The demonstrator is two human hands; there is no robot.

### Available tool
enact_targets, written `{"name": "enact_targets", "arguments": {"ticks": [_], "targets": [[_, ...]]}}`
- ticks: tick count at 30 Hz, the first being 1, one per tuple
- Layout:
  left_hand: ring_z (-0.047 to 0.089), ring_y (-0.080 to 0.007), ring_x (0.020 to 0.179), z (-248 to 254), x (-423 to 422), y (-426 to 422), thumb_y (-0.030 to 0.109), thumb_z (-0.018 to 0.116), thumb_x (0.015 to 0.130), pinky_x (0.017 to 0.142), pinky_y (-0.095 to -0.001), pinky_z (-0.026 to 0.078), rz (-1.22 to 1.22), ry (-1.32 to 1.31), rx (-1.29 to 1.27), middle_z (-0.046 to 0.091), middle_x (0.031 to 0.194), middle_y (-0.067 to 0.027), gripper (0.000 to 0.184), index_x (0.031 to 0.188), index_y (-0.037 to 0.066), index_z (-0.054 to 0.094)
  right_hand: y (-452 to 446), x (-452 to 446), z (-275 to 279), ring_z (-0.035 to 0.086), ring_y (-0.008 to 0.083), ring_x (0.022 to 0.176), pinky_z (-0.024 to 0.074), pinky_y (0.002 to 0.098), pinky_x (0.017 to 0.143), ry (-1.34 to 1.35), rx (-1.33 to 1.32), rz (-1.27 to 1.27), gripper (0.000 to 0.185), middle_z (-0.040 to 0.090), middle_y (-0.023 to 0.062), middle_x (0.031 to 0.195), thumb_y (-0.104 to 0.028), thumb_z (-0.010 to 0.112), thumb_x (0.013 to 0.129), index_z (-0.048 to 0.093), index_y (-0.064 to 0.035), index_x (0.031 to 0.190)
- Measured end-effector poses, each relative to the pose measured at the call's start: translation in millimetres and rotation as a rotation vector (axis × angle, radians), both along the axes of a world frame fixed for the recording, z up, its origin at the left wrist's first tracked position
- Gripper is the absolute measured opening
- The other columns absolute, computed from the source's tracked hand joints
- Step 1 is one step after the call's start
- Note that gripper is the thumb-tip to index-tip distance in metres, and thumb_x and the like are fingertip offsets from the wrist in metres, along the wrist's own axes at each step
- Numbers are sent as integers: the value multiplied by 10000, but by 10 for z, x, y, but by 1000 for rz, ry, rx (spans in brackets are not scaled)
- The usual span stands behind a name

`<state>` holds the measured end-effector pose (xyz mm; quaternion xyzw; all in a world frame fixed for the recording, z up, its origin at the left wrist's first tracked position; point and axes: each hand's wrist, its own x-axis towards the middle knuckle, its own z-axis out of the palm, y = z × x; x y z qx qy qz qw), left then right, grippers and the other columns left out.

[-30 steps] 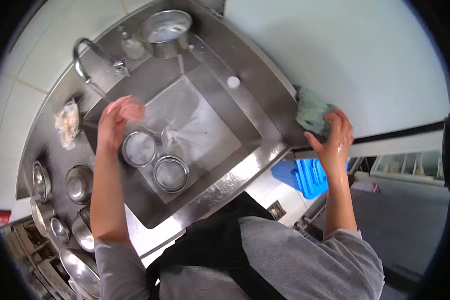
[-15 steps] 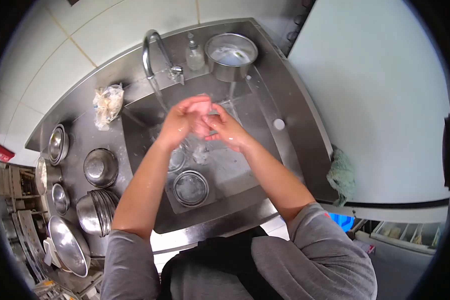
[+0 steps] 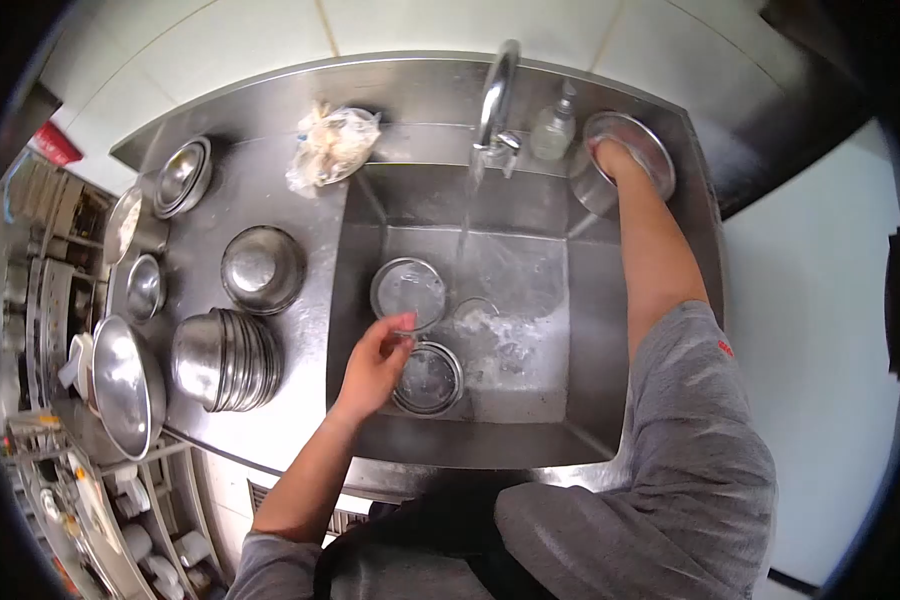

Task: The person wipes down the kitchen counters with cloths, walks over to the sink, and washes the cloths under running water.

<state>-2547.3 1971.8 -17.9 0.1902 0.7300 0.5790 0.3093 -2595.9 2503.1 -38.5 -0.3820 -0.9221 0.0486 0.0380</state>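
My left hand (image 3: 373, 365) is over the sink, fingers and thumb slightly apart, its fingertips at the near rim of a round metal bowl (image 3: 408, 292) holding water. I cannot tell whether they touch that rim. Just right of the hand, a second stack of round metal bowls (image 3: 432, 380) sits on the sink floor. My right hand (image 3: 615, 157) reaches down into a deep metal pot (image 3: 653, 185) at the back right corner; its fingers are hidden inside. Water runs from the tap (image 3: 497, 105) into the sink (image 3: 515, 400).
Left of the sink stand a stack of bowls (image 3: 225, 360), an upturned bowl (image 3: 262, 268), a large bowl (image 3: 128, 388) and smaller bowls (image 3: 183, 178). A plastic bag (image 3: 332, 148) lies behind them. A pump bottle (image 3: 553, 128) stands between tap and pot.
My hands have parted from above the sink: the left moved down to the bowls, the right went into the pot. The view has swung to the left.
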Motion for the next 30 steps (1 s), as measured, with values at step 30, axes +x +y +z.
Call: {"name": "enact_targets", "arguments": {"ticks": [30], "targets": [[614,-178,882,203,207,947,230,487,951,797,-321,478,208,-644,596,635,956,-79,271,1070,-3,554,-3017,1707,16,548,59,776,443,213,643,1127,-1410,-124,90,613,30,908,-78,578,908,597,6,931]]}}
